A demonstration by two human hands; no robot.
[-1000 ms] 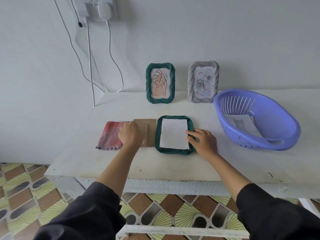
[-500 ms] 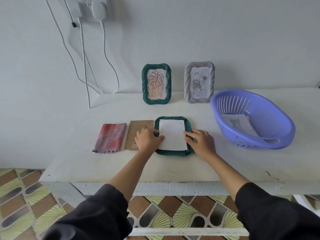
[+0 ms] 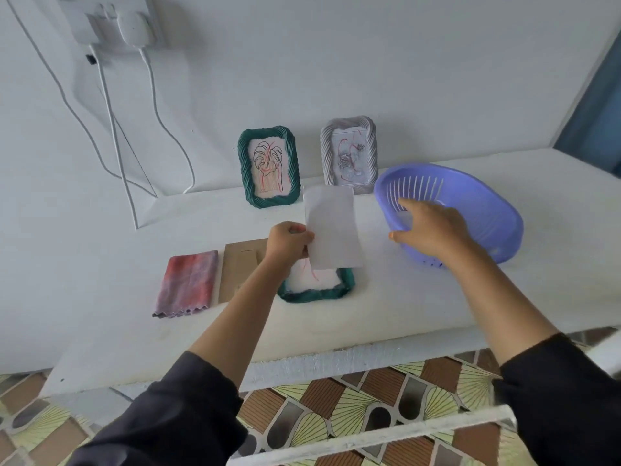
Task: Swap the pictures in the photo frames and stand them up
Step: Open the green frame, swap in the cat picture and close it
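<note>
Left hand (image 3: 289,242) pinches blank white sheet (image 3: 332,230), slightly curled, in mid-air | beneath it, ropy green frame (image 3: 316,292) flat on tabletop (image 3: 420,307), red-lined drawing showing | right hand (image 3: 433,227) spread, empty, at purple basket (image 3: 487,210).

White painted wall (image 3: 369,62), plain, evenly lit. Wall socket (image 3: 111,21) at upper left carries plugged adapters; white cables (image 3: 116,146) hang to the table (image 3: 403,307). Table top white, front edge rough. Floor (image 3: 336,398) tiled in a brown, yellow and grey pattern. Blue-grey panel (image 3: 594,112) at far right, unidentified
</note>
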